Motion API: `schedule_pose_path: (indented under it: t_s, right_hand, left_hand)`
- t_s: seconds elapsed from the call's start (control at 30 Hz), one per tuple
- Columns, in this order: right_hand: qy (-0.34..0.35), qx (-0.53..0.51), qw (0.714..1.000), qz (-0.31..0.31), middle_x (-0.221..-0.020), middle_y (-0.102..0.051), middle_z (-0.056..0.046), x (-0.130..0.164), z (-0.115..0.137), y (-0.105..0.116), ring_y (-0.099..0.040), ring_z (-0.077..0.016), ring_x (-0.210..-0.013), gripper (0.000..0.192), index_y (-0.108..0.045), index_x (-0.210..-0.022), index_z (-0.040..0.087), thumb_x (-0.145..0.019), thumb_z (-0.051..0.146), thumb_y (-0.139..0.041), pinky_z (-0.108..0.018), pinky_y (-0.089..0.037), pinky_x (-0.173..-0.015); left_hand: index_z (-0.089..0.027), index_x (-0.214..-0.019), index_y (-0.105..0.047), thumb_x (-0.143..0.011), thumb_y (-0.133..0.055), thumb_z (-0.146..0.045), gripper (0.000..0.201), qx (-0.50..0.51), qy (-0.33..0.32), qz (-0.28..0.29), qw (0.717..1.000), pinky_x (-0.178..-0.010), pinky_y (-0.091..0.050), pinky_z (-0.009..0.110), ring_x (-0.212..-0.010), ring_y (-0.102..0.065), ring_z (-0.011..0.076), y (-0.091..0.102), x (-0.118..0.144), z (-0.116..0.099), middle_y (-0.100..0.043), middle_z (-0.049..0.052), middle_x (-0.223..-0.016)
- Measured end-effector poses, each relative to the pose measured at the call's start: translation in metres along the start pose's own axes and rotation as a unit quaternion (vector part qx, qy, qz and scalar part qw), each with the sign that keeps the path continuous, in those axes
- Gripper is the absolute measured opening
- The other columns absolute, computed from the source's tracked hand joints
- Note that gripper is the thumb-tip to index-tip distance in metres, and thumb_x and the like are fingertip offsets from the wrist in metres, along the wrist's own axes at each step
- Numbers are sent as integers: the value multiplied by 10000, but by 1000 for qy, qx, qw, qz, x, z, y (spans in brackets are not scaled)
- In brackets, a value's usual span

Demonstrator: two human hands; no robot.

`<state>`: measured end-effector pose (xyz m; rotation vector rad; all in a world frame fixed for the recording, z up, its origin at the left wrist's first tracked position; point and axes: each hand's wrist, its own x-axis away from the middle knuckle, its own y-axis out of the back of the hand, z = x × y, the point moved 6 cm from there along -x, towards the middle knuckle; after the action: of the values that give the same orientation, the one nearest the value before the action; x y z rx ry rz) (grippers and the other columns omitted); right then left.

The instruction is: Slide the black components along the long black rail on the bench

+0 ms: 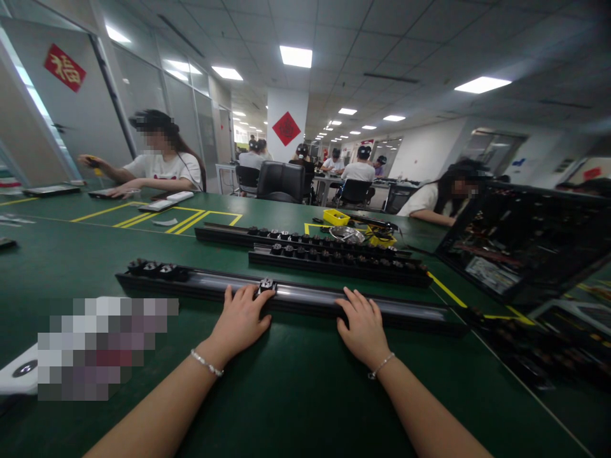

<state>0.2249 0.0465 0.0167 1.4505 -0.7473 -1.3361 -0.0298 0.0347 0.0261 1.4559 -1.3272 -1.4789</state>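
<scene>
A long black rail [305, 298] with a shiny channel lies across the green table in front of me. My left hand [241, 318] rests flat on its near edge, fingers spread, fingertips beside a small black slider [266, 284] on the rail. My right hand [363, 324] lies flat on the rail further right, holding nothing. Several black sliders [155, 269] are bunched at the rail's left end.
Two more black rails [334, 257] with rows of small parts lie beyond. A yellow bin [335, 217] and metal dish [347, 233] stand behind them. A black open case [520, 245] sits at right. A white device [19, 372] lies at left. Other people sit at the tables.
</scene>
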Motion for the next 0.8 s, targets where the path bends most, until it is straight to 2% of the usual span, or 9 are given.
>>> schedule_pose_path:
  t_s: [0.67,0.8]
  right_hand:
    - [2,2,1000,-1,-1419,-433,-46,0,1,1,-325,-238,-1322,377,-594,-1157,251,-804,256,-459,-466,-190,-1075]
    - [0,3,1000,3,-1423,-427,-38,1,1,1,-322,-236,-1325,381,-587,-1166,254,-809,260,-452,-468,-187,-1078]
  left_hand:
    - [-357,-1302,-457,-770,-527,-353,536,-8,-13,8,1000,-1049,-136,640,-1226,-412,314,-2,0,-2,-508,92,-1285]
    - [-350,-1293,-468,-765,-529,-343,531,-2,-5,4,1000,-1050,-117,654,-1244,-398,315,-3,0,-4,-457,108,-1326]
